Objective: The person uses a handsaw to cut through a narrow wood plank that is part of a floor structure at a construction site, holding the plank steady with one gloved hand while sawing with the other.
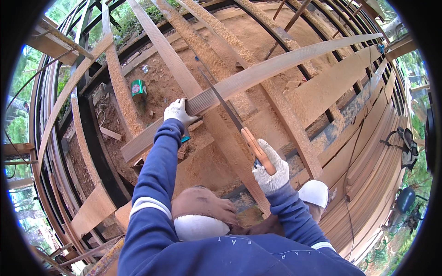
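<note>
A long wooden plank (262,76) with a grooved face lies slantwise across the beams, from lower left to upper right. My left hand (178,113), in a pale work glove, grips the plank left of the saw. In my gloved right hand (274,168) is a handsaw (229,110), my fingers closed around its light wooden handle. The saw's blade crosses the plank's upper face just right of my left hand and extends beyond its far edge. From this angle I cannot tell how deep the teeth sit in the wood.
Sawdust-covered beams (177,69) and dark metal rails run over reddish soil. A green can (138,88) stands on the ground at left. Stacked boards (368,179) lie at right, near a dark bag (407,147). A cable (352,170) runs over the boards.
</note>
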The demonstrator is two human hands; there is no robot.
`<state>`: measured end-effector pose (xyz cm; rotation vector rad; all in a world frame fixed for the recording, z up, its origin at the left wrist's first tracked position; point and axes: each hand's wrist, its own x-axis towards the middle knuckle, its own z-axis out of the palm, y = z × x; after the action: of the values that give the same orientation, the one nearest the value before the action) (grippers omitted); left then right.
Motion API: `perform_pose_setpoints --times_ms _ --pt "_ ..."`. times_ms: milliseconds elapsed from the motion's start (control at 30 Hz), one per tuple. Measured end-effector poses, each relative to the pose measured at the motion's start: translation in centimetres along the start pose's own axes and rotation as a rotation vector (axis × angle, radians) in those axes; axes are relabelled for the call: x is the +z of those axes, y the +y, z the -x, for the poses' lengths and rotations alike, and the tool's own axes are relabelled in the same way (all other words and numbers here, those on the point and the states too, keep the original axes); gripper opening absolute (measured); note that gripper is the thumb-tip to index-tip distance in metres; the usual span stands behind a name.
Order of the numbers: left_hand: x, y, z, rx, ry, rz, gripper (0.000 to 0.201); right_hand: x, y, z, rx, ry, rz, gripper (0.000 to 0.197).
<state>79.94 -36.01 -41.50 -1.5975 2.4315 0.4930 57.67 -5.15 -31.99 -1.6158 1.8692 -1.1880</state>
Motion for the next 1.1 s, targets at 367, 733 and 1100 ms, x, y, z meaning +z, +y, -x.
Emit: perform_pose_setpoints --times_ms 367,733,1100 --pt "0.0 -0.4 -0.1 0.036 -0.008 0.035 0.094 -1.2 -0.9 -1.2 0.027 -0.038 -0.023 0.058" --pt "0.1 -0.5 -1.6 0.085 -0.083 0.02 0.095 -2.2 -0.5 -1.3 0.208 -0.08 -0.139 0.058" --pt "0.2 0.1 -1.1 0.054 -0.067 0.005 0.099 -6.2 -3.0 2.9 0.042 -0.135 0.168 0.06"
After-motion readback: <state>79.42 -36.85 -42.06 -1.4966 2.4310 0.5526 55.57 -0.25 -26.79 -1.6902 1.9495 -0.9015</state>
